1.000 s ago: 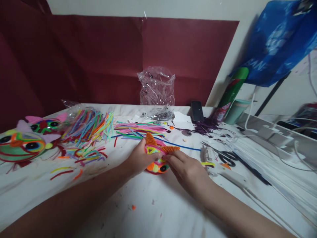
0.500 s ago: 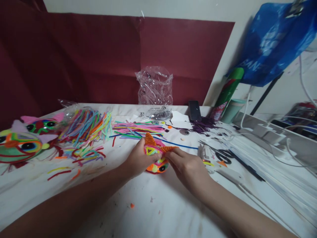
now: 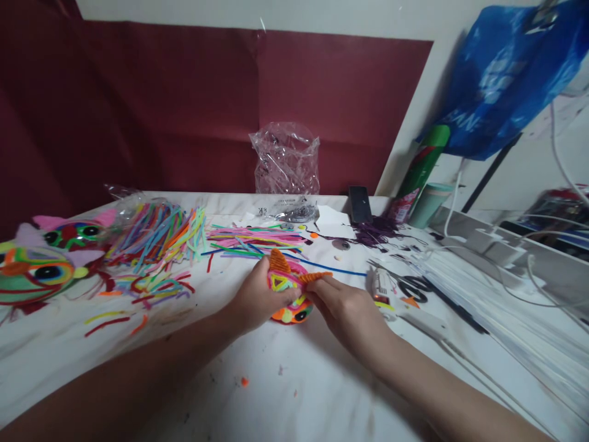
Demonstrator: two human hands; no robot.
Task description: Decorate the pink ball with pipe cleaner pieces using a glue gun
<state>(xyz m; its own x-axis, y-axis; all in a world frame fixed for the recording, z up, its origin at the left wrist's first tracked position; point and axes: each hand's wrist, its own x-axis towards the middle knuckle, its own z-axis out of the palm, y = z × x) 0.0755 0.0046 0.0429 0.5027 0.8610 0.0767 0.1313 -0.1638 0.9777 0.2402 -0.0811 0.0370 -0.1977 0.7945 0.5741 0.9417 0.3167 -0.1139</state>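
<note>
Between my hands is a small animal face made of coloured pipe cleaners (image 3: pixel 289 315), with a black eye and yellow, pink and orange strips. My left hand (image 3: pixel 255 298) grips it from the left, thumb across its front. One orange ribbed ear (image 3: pixel 278 263) stands up at its top left. At the top right, my right hand (image 3: pixel 347 310) pinches a second orange ear (image 3: pixel 315 277) by its lower edge, against the face. The fingertips hide the place where this ear meets the face.
Two finished-looking animal faces (image 3: pixel 39 273) lie at the left. Pipe cleaners (image 3: pixel 159 236) and cut pieces are spread beside them. On the right are scissors (image 3: pixel 413 287), a glue gun (image 3: pixel 426 323), a phone (image 3: pixel 359 204) and purple threads (image 3: pixel 380 232). A clear plastic bag (image 3: pixel 288 162) stands behind.
The view has shifted very slightly. Both hands keep their hold on the face and the ear; the right ear's tip juts out a little more to the right.
</note>
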